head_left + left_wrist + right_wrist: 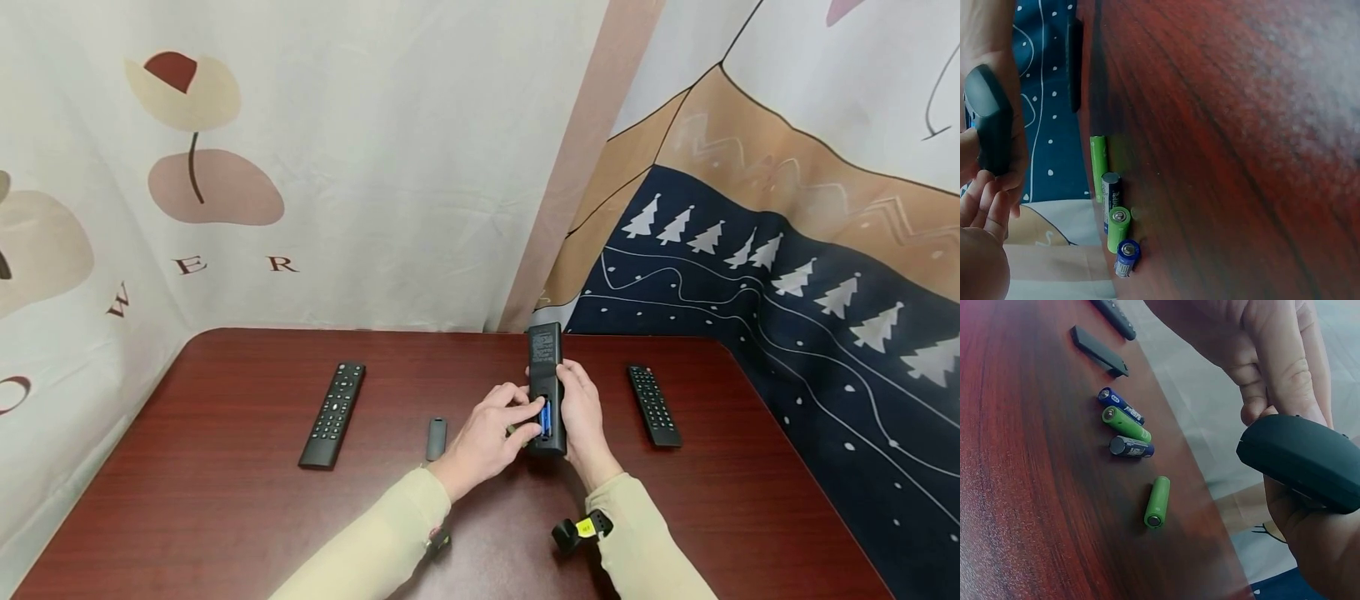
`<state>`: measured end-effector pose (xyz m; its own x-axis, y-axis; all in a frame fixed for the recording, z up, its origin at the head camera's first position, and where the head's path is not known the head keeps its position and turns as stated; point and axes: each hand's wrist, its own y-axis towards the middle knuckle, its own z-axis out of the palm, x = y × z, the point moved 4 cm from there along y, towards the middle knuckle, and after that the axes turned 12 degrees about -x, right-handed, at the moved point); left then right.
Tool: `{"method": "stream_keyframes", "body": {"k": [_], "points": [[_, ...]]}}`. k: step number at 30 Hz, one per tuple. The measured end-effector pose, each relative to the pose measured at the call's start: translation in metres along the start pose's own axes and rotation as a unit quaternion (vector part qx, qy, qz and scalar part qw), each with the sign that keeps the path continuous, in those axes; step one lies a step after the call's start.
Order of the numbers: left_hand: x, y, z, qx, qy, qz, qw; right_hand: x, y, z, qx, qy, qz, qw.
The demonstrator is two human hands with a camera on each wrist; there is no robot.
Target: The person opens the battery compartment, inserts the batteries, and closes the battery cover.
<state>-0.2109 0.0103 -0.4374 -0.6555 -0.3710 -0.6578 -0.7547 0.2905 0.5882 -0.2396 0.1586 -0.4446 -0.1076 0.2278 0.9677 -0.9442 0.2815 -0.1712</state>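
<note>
In the head view my right hand grips a black remote control upright, its back with the open battery compartment facing me. A blue battery lies in that compartment. My left hand reaches in from the left, index finger and thumb pinching at the blue battery's ends. The right wrist view shows the rounded end of the remote, with the compartment hidden. Below the hands on the table lie loose batteries: a green one, a dark one, another green one and a blue one.
A grey battery cover lies on the reddish-brown table, left of my left hand. One remote rests further left, and a smaller remote lies to the right. Patterned curtains hang behind the table.
</note>
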Motion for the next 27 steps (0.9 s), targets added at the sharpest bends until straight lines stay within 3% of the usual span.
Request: {"method": "stream_keyframes", "body": {"k": [16, 27], "points": [[-0.0001, -0.0002, 0.0016, 0.014, 0.048, 0.042, 0.9978, -0.0007, 0.0024, 0.0004, 0.003, 0.009, 0.007, 0.9999], [-0.0015, 0.0007, -0.0056, 0.045, 0.078, 0.049, 0.9947, -0.0044, 0.0038, -0.0007, 0.019, 0.004, 0.013, 0.9997]]}}
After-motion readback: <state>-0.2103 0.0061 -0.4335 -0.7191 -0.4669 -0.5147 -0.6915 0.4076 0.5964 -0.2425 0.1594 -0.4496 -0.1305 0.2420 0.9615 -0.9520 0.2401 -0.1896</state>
